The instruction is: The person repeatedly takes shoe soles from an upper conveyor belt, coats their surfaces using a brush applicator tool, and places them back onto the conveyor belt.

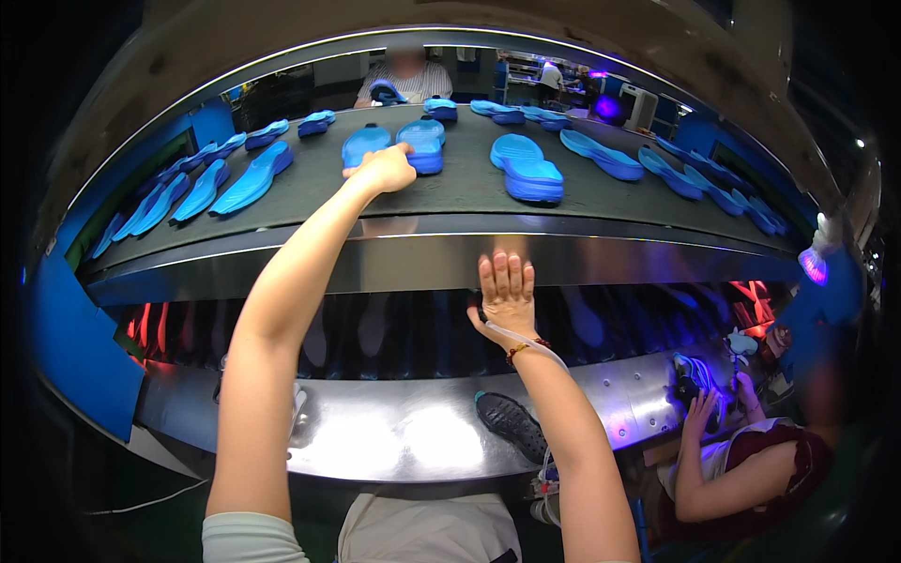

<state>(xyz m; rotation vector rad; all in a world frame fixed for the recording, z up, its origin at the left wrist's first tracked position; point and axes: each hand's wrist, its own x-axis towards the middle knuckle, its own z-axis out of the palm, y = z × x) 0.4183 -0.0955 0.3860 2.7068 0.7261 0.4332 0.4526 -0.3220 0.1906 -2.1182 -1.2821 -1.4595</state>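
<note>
My left hand (383,171) reaches over the upper conveyor belt (328,192). It curls over the near end of a blue shoe sole (366,143), thumb at one side and fingers at the other, hiding that end. A second blue shoe sole (421,141) lies close on the right, by my fingertips. My right hand (508,298) rests fingers stretched against the metal front rail (413,263), holding nothing. Its wrist wears a beaded bracelet and a pale cord. Right of centre on the belt is another pair of blue soles (527,169).
More blue soles line both sides of the belt. Below, a dark shoe upper (511,424) lies on the steel ledge (394,441), before a lower level with reddish glow. At right, a co-worker's hand (699,413) holds a shoe (693,380); another person (436,83) stands across the belt.
</note>
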